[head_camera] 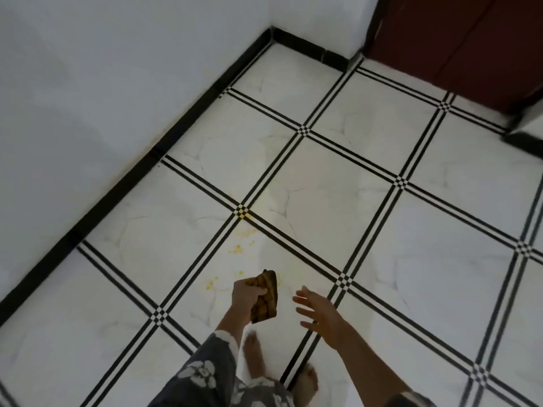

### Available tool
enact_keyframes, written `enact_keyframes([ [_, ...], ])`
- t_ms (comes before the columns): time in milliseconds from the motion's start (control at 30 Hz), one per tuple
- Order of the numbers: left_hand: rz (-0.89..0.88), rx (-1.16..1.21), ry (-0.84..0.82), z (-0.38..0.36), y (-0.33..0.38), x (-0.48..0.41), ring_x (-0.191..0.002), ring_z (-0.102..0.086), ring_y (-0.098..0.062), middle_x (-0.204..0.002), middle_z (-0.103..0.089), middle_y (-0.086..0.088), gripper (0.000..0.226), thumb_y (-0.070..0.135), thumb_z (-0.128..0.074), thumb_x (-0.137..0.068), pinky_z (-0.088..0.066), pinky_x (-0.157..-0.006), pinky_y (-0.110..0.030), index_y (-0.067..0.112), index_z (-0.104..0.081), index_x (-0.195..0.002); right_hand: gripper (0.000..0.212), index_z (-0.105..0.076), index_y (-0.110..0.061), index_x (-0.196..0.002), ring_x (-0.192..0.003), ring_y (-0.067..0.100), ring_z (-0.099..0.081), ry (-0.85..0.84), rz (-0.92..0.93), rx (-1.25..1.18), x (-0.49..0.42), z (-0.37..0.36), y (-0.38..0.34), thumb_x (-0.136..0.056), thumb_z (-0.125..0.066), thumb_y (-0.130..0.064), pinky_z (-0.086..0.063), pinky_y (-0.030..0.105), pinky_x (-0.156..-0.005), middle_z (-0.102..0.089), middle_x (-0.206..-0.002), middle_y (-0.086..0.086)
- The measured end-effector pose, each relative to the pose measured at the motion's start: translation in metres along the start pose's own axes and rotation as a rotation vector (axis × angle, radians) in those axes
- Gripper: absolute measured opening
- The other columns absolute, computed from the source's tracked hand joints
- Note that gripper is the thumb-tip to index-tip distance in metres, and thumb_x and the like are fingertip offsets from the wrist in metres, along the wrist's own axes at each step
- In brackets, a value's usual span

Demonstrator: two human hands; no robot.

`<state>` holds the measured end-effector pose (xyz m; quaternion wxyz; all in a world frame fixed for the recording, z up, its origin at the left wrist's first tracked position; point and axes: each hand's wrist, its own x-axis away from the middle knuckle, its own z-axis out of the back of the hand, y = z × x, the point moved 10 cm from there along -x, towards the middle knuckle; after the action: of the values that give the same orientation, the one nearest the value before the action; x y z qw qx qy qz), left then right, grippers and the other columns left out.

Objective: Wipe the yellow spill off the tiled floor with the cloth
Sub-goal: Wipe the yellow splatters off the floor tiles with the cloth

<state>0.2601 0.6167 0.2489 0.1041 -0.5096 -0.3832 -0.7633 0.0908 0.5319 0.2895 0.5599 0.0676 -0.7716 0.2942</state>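
Observation:
Yellow spill (241, 247) lies in droplets and faint smears on the white tiled floor (440, 230), from the tile crossing near the middle down toward my hands. My left hand (248, 295) grips a folded brown-and-yellow cloth (266, 296), held above the floor just below the nearest droplets. My right hand (318, 314) hovers to the right of the cloth with fingers spread and nothing in it. Both bare feet show below the hands.
A white wall with a black skirting board (164, 142) runs along the left and meets a corner at the top. A dark red door (458, 45) stands at the top right. Black double lines cross the floor in a grid.

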Motion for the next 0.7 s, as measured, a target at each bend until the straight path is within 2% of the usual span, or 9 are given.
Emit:
enact_keyframes([
  [100,-0.086,-0.255,-0.051,-0.033,-0.011,-0.045,-0.087,-0.062,-0.029,-0.085,-0.063,-0.014,0.018,-0.004,-0.069,-0.073,-0.046,-0.077,-0.031,0.009,-0.060,-0.068,0.039,-0.056,-0.018,-0.121,-0.111,0.019,-0.055,-0.046,0.038,-0.058,-0.042,0.002,0.017,-0.092,-0.048,-0.043,-0.044,0.038,-0.097,-0.060,-0.118,-0.002],
  [167,-0.110,-0.351,-0.071,-0.048,-0.019,-0.079,-0.094,-0.063,-0.031,-0.091,-0.065,-0.017,0.012,0.001,-0.071,-0.073,-0.046,-0.078,-0.032,0.004,-0.066,-0.083,0.031,-0.060,-0.020,-0.111,-0.110,0.017,-0.057,-0.028,0.070,-0.157,-0.071,0.005,0.020,-0.091,-0.049,-0.042,-0.046,0.038,-0.097,-0.062,-0.116,-0.002],
  [333,-0.050,-0.154,-0.102,-0.081,-0.060,-0.184,-0.096,-0.064,-0.033,-0.104,-0.068,-0.019,0.030,-0.005,-0.072,-0.072,-0.051,-0.091,-0.047,-0.005,-0.065,-0.101,0.036,-0.055,-0.017,-0.118,-0.110,0.020,-0.056,0.134,0.112,-0.303,-0.185,0.047,0.053,-0.093,-0.048,-0.042,-0.045,0.038,-0.097,-0.060,-0.119,0.001],
  [400,0.003,-0.011,-0.139,-0.086,-0.091,-0.226,-0.094,-0.064,-0.034,-0.099,-0.067,-0.017,0.023,-0.008,-0.071,-0.073,-0.052,-0.088,-0.047,-0.004,-0.065,-0.095,0.035,-0.054,-0.018,-0.117,-0.113,0.021,-0.055,0.178,0.137,-0.290,-0.239,0.061,0.071,-0.093,-0.047,-0.041,-0.044,0.038,-0.097,-0.059,-0.119,0.002],
  [467,0.000,-0.028,-0.117,-0.075,-0.127,-0.262,-0.089,-0.064,-0.031,-0.090,-0.066,-0.014,0.013,-0.007,-0.068,-0.076,-0.053,-0.083,-0.041,0.000,-0.064,-0.086,0.031,-0.056,-0.018,-0.112,-0.111,0.022,-0.055,0.226,0.169,-0.178,-0.287,0.070,0.084,-0.093,-0.048,-0.040,-0.045,0.035,-0.092,-0.060,-0.116,0.002],
  [533,-0.100,-0.362,-0.025,-0.057,-0.164,-0.302,-0.106,-0.060,-0.032,-0.105,-0.064,-0.015,0.021,0.006,-0.065,-0.083,-0.048,-0.093,-0.040,0.004,-0.063,-0.104,0.027,-0.059,-0.016,-0.109,-0.108,0.021,-0.056,0.332,0.258,0.015,-0.334,0.083,0.101,-0.094,-0.048,-0.036,-0.043,0.027,-0.084,-0.062,-0.114,0.004],
  [600,-0.301,-0.715,0.081,-0.051,-0.188,-0.334,-0.134,-0.039,-0.028,-0.141,-0.045,-0.012,0.045,0.023,-0.049,-0.094,-0.030,-0.110,-0.038,0.009,-0.045,-0.137,0.032,-0.058,-0.015,-0.119,-0.115,0.019,-0.053,0.493,0.366,0.325,-0.372,0.097,0.123,-0.096,-0.046,-0.033,-0.039,0.024,-0.091,-0.060,-0.124,0.002],
  [633,-0.498,-0.811,0.084,-0.064,-0.190,-0.346,-0.139,-0.031,-0.026,-0.149,-0.036,-0.011,0.049,0.029,-0.037,-0.097,-0.023,-0.113,-0.037,0.010,-0.038,-0.142,0.035,-0.053,-0.017,-0.127,-0.124,0.019,-0.048,0.562,0.406,0.464,-0.388,0.101,0.134,-0.096,-0.043,-0.033,-0.036,0.025,-0.099,-0.055,-0.132,0.000],
  [700,-0.898,-1.077,-0.015,-0.118,-0.197,-0.365,-0.137,-0.036,-0.026,-0.147,-0.039,-0.012,0.053,0.032,-0.025,-0.095,-0.026,-0.112,-0.038,0.008,-0.040,-0.141,0.038,-0.044,-0.019,-0.136,-0.138,0.017,-0.032,0.626,0.470,0.593,-0.426,0.107,0.157,-0.098,-0.040,-0.025,-0.024,0.030,-0.113,-0.043,-0.145,0.000],
])
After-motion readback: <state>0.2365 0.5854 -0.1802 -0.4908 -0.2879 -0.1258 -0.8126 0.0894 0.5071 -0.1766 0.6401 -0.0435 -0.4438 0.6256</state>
